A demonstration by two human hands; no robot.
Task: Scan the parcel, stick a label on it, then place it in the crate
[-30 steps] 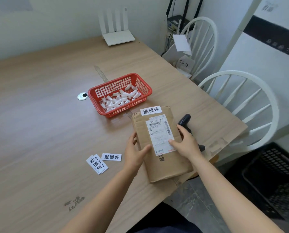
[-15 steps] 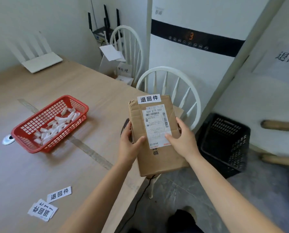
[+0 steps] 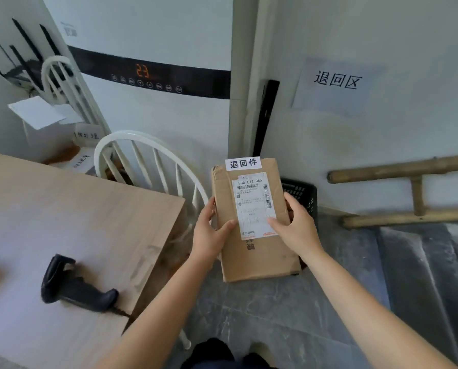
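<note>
I hold a flat brown cardboard parcel [image 3: 257, 257] in the air, off the table's right edge and above the floor. My left hand [image 3: 210, 233] grips its left side and my right hand [image 3: 295, 227] its right side. A white label with black characters [image 3: 243, 163] sticks to its top edge, above the shipping label [image 3: 254, 206]. The black plastic crate [image 3: 303, 194] stands on the floor by the wall, mostly hidden behind the parcel. A black handheld scanner [image 3: 73, 286] lies on the wooden table [image 3: 62, 209].
A white spindle-back chair [image 3: 148, 161] stands between the table and the crate. A tall white air conditioner [image 3: 153, 83] and a paper sign [image 3: 337, 81] are on the wall behind. Bamboo poles [image 3: 409, 193] lean at the right over grey floor tiles.
The parcel has been lifted off the table and carried right, toward the black crate. The view turned right, so the red basket and loose labels left the frame.
</note>
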